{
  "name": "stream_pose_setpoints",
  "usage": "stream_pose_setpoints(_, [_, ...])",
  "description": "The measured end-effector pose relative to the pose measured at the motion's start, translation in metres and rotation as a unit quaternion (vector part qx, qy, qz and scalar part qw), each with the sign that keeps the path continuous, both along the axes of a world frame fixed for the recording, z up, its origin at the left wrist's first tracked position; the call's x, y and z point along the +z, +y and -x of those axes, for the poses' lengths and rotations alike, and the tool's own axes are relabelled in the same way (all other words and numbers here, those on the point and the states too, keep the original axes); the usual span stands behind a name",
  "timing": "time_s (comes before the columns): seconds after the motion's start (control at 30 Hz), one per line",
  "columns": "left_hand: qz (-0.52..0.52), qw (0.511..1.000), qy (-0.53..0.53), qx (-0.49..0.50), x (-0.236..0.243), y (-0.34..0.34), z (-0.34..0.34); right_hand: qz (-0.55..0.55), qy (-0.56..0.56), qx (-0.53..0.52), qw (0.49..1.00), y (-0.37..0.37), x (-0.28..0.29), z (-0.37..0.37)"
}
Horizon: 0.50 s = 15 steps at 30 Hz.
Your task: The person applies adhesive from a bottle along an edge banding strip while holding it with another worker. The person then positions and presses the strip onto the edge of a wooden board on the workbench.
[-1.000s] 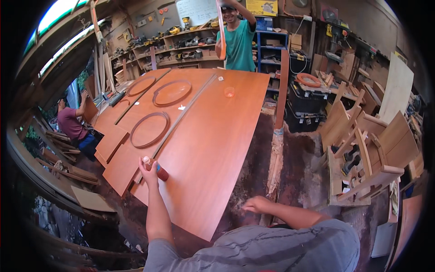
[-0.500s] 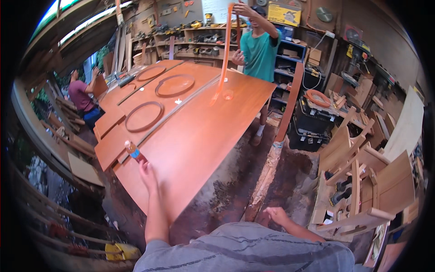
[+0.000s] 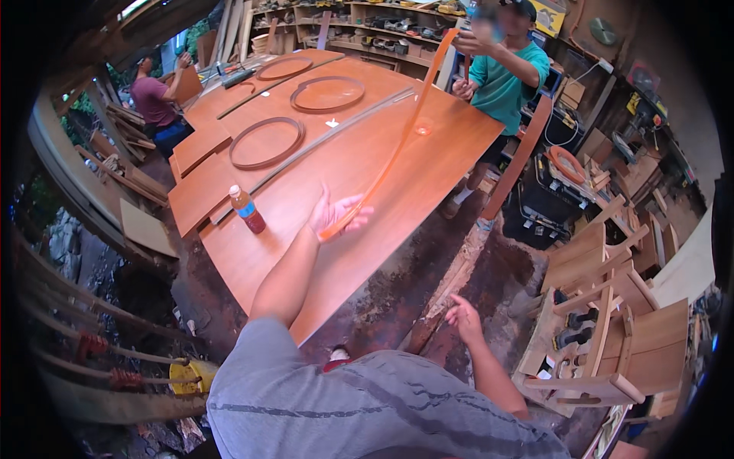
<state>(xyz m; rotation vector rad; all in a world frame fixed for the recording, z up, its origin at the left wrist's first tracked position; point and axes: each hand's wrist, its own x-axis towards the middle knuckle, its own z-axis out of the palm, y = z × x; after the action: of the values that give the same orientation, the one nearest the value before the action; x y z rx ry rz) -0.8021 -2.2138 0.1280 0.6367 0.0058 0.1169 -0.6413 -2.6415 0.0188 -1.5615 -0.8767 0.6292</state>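
My left hand (image 3: 340, 216) is palm up above the near part of a large brown panel (image 3: 336, 264), its fingers spread. Across the palm lies the lower end of a long, thin orange strip (image 3: 407, 136). The strip's upper end is in the raised hand of a person in a green shirt (image 3: 511, 90) across the panel. On the panel, left of my left hand, stands a small bottle (image 3: 248, 212) with a blue label and dark reddish contents. My right hand (image 3: 465, 320) hangs low over the floor, holding nothing, index finger extended.
Brown coiled strips (image 3: 267, 143) lie farther back on the panels, beside a long metal straightedge (image 3: 332, 141). A tall narrow board (image 3: 520, 161) slants up at right, near black toolboxes (image 3: 547, 191). Wooden furniture frames (image 3: 589, 336) crowd the right. Another person (image 3: 153, 96) works at far left.
My left hand has moved from beside the bottle to the right, under the orange strip's lower end. The strip now reaches farther toward me. My right hand has risen slightly, index finger out.
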Motion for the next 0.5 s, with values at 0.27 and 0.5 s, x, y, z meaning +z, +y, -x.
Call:
stream_pose_setpoints(0.27, [-0.001,0.989,0.102,-0.108,-0.054,0.021,0.032,0.109,0.061,-0.023,0.992,0.01,-0.017,0.083])
stream_pose_setpoints(0.5, [0.049,0.962,0.241,-0.118,-0.074,0.001,0.061,0.059,-0.104,-0.033,0.992,0.106,-0.003,0.096])
